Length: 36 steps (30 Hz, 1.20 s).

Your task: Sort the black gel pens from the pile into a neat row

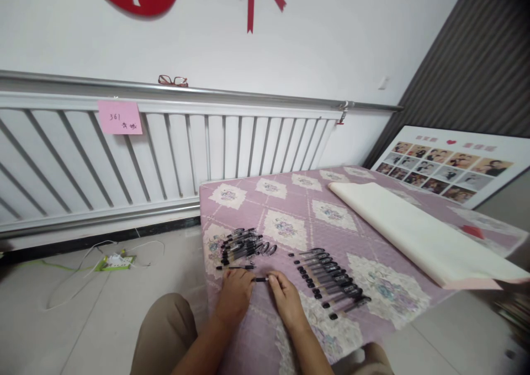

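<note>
A black pen [260,279] lies level between my two hands at the near edge of the purple patterned tablecloth [290,209]. My left hand [235,296] pinches one end of it, fingers closed. My right hand [286,299] pinches the other end. Just beyond my left hand sits a loose heap of black pens [244,244]. To the right of my right hand, several black pens [331,281] lie side by side in a slanting row.
A long cream paper roll [418,234] lies across the table's right side. A photo board [451,165] leans at the back right. A white radiator [165,148] with a pink note [120,117] and glasses [173,80] lines the wall. A power strip [115,262] lies on the floor.
</note>
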### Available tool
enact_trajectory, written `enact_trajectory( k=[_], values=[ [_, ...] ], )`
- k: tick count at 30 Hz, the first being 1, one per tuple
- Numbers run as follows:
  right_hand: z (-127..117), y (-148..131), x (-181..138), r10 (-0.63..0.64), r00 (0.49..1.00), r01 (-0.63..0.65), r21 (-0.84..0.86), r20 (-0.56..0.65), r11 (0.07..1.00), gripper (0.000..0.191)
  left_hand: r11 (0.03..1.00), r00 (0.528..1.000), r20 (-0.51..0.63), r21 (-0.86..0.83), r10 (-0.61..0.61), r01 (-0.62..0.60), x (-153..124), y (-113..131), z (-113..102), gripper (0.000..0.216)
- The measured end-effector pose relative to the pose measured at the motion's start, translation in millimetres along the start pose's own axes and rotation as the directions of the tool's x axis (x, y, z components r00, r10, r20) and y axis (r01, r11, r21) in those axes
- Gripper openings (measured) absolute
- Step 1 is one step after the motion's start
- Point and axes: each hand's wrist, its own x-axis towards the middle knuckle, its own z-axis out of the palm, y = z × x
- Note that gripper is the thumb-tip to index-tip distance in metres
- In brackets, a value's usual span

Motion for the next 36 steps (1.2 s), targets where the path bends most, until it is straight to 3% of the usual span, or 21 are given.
enact_trajectory(
  k=[6, 18, 25, 36],
  values=[
    [-0.9, 6.1, -0.9, 0.054, 0.998, -0.056, 0.168, 0.013, 0.984, 0.038, 1.000, 1.000, -0.006, 0.007, -0.009, 0.009, -0.4, -0.8, 2.2, 0.021],
    [-2.5, -0.6, -0.7, 0.011, 0.999, -0.013, 0.047, 0.036, 0.999, 0.032, 1.000, 1.000, 0.004, 0.002, -0.017, 0.017, 0.2, 1.2, -0.9, 0.021],
    [-0.2, 1.7, -0.6, 0.026, 1.000, -0.024, 0.143, -0.012, 0.989, 0.034, 1.000, 1.000, 0.014, 0.000, -0.024, 0.024, -0.1, -1.4, 3.1, 0.020],
    [-1.9, -0.9, -0.6, -0.003, 1.000, 0.002, 0.027, 0.029, 1.000, 0.030, 1.000, 1.000, 0.023, 0.025, -0.019, 0.019, 0.7, 2.4, -2.4, 0.020]
  ],
)
